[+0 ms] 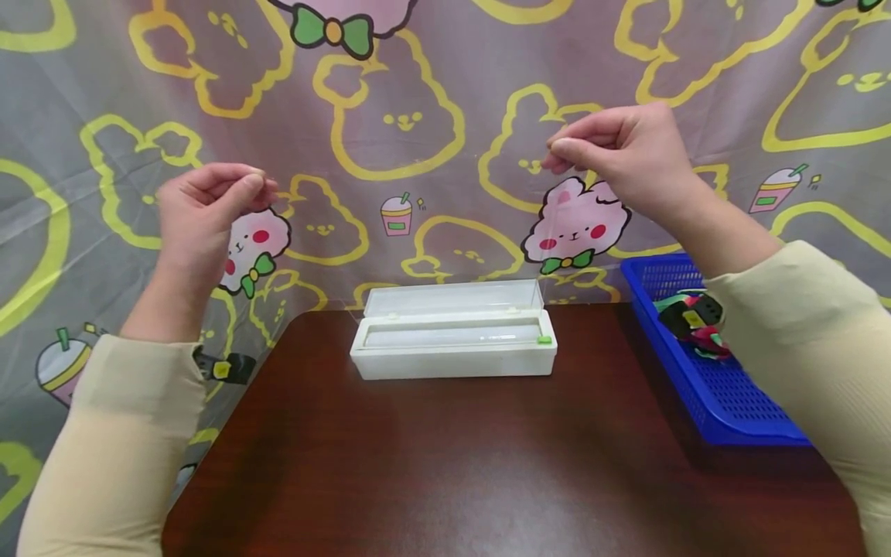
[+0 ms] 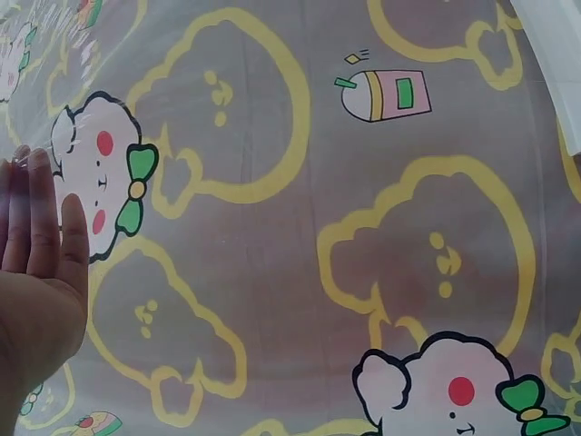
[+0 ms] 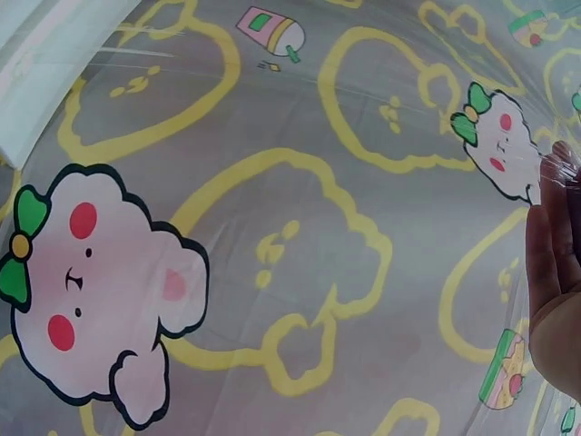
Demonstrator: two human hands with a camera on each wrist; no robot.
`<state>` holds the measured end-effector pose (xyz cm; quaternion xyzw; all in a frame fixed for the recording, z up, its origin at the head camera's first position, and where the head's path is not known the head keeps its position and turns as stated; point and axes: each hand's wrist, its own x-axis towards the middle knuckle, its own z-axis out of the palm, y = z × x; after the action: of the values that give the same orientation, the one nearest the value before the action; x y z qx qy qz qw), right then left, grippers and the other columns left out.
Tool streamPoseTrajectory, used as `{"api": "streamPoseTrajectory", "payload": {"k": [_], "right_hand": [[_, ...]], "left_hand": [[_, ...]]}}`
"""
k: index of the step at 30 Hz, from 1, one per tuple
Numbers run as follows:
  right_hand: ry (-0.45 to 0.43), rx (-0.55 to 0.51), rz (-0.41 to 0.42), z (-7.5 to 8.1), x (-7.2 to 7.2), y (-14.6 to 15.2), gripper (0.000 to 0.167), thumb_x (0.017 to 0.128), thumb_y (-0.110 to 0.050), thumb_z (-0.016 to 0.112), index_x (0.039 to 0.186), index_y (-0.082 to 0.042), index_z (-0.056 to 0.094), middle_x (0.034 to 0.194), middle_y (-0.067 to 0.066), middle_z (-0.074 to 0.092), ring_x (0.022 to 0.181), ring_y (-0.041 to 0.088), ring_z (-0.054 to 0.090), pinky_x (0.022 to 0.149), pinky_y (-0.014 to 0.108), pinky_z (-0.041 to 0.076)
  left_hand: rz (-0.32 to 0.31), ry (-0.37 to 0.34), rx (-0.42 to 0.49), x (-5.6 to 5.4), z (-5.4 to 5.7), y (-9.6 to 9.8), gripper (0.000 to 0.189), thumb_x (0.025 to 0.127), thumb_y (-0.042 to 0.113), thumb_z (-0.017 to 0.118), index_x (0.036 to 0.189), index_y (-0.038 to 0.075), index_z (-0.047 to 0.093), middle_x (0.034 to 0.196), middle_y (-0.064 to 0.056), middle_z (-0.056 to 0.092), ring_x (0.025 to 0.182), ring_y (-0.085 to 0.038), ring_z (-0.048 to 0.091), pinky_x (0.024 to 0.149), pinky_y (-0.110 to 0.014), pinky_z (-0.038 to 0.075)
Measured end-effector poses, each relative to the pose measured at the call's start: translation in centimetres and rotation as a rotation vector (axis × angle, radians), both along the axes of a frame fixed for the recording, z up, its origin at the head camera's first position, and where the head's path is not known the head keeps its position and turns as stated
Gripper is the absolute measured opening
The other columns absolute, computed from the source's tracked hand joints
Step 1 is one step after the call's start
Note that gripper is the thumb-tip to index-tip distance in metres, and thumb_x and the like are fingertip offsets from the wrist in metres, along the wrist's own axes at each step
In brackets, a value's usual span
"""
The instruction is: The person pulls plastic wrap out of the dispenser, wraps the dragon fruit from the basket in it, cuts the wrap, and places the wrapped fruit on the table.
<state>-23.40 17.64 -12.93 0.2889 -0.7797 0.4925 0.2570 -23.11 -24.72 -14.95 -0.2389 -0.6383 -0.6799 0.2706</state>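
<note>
My left hand and right hand are raised well apart above the table, each pinching between thumb and fingers a corner of clear cling film. In the head view the film barely shows. Creases and glints of the cling film gather at the right fingertips in the right wrist view, and faint shine of it appears by the left fingers in the left wrist view. Between and below the hands, a white cling film dispenser stands with its clear lid raised. Inside lies a pale roll; a green slider sits at its right end.
The dispenser is at the back of a dark brown table. At the right, a blue plastic basket holds a colourful bundle, partly hidden by my right sleeve. A patterned curtain hangs right behind the table.
</note>
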Motion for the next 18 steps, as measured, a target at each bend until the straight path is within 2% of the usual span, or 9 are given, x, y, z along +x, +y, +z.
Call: {"api": "streamPoseTrajectory", "payload": {"k": [8, 18], "right_hand": [[0.012, -0.069, 0.024, 0.4, 0.3, 0.4, 0.014, 0.087, -0.007, 0.072, 0.095, 0.005, 0.074, 0.079, -0.002, 0.073, 0.076, 0.009, 0.070, 0.069, 0.017, 0.050], [0.029, -0.103, 0.024, 1.0, 0.5, 0.8, 0.015, 0.088, -0.006, 0.071, 0.095, 0.007, 0.073, 0.080, 0.000, 0.074, 0.075, 0.011, 0.070, 0.068, 0.018, 0.051]], "left_hand": [[-0.045, 0.044, 0.048, 0.2, 1.1, 0.5, 0.023, 0.082, -0.002, 0.074, 0.100, -0.015, 0.068, 0.085, -0.016, 0.071, 0.079, -0.024, 0.068, 0.080, -0.025, 0.054], [-0.036, 0.058, 0.060, 0.6, 2.3, 1.0, 0.027, 0.081, -0.001, 0.076, 0.100, -0.017, 0.067, 0.084, -0.018, 0.069, 0.078, -0.027, 0.066, 0.080, -0.026, 0.054]]}}
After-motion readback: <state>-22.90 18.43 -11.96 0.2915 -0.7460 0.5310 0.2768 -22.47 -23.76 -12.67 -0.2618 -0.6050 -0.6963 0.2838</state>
